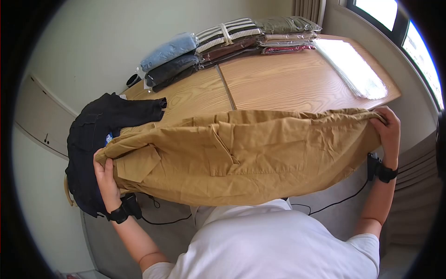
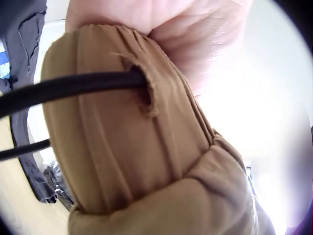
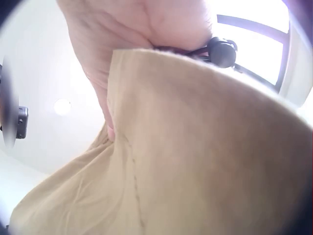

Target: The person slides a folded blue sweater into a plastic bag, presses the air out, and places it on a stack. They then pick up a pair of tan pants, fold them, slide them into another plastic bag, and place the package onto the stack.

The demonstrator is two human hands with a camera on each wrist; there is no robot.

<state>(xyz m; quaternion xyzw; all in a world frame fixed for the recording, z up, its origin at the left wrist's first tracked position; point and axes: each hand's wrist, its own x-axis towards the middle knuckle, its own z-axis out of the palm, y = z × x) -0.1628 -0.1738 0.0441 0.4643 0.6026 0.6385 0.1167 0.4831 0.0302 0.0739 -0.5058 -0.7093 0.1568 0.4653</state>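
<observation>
A pair of tan cargo trousers [image 1: 260, 144] is stretched sideways in front of my body, with flap pockets facing up. My left hand [image 1: 107, 179] grips its left end, thumb on top of the cloth. In the left wrist view, a gathered band [image 2: 132, 132] shows there, with a dark cord [image 2: 73, 88] coming out of a frayed hole. At the far right end my right hand [image 1: 389, 132] grips the bunched edge. A black cord toggle [image 3: 222, 52] shows beside that hand in the right wrist view. The fingertips are largely hidden by fabric.
A dark garment [image 1: 93, 130] drapes over the left end of the wooden table [image 1: 274, 79]. Along the back stand stacks of bagged folded clothes, including a striped one [image 1: 227, 33]. Clear plastic bags [image 1: 350, 67] lie at the right. Cables [image 1: 341, 200] hang from both wrist cameras.
</observation>
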